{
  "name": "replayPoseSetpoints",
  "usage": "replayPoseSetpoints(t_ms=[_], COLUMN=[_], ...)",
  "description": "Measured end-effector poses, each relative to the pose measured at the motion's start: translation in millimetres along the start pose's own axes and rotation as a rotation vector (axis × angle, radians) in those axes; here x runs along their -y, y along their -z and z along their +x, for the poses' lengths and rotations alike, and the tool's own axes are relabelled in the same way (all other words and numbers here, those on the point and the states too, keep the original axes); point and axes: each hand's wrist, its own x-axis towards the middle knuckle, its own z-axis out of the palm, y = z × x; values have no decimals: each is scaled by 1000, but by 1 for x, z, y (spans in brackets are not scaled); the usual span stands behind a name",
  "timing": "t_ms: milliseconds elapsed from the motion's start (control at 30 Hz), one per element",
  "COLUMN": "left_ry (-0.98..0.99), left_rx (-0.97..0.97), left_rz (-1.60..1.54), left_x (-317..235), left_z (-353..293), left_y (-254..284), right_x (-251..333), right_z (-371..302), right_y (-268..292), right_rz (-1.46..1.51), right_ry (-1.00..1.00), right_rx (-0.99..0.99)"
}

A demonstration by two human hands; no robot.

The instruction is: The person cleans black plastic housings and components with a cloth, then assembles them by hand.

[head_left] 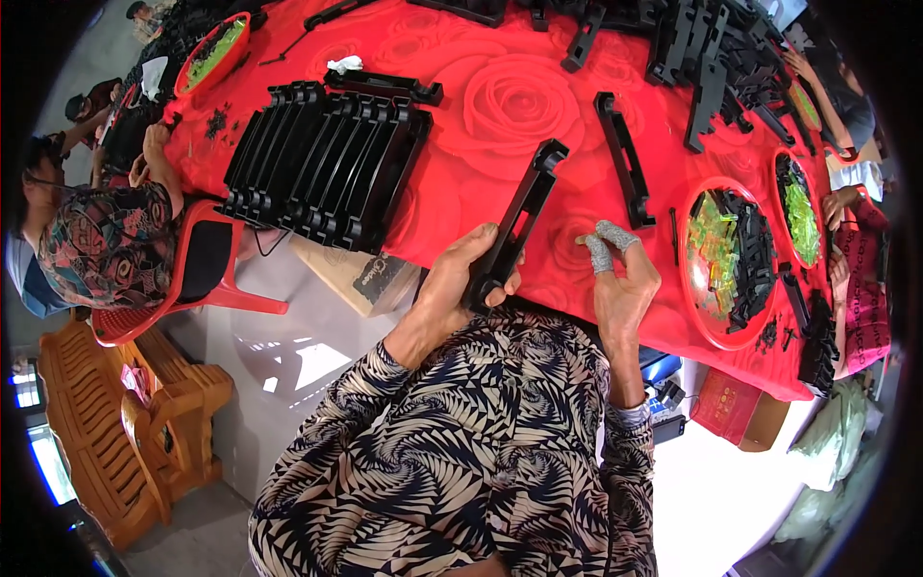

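Note:
A long black plastic frame (520, 219) with an open slot down its length is gripped near its lower end by my left hand (450, 287); it tilts up and away over the table edge. To its right is my right hand (625, 287), with grey coverings on the thumb and a finger. These fingers are pinched together, and a small yellow-green piece (581, 239) pokes out at their tips. Beyond that hand, another black frame (625, 159) lies on the red rose-patterned tablecloth (510, 101). A red basin (689, 288) at the right holds yellow-green clear pieces and small black parts.
Black frames (327, 159) stand in a row at the left, with another lying behind them. More are heaped far right (707, 87). Other basins sit by the table's sides. A person (106, 226) sits left on a red chair (226, 279); other people work at the right.

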Motion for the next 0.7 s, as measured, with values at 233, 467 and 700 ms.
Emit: replayPoseSetpoints(t_ms=[233,467,700], left_ry=[34,80,174], left_rx=[-85,-38,-147], left_rz=[79,9,13], left_x=[8,26,34], left_z=[-12,-30,-43], left_y=[-9,-3,6], right_x=[7,-2,40], right_z=[-2,-3,-15], right_y=[1,3,13], right_rz=[94,-48,623], right_ry=[-123,-53,-492], right_rx=[-9,-14,170])
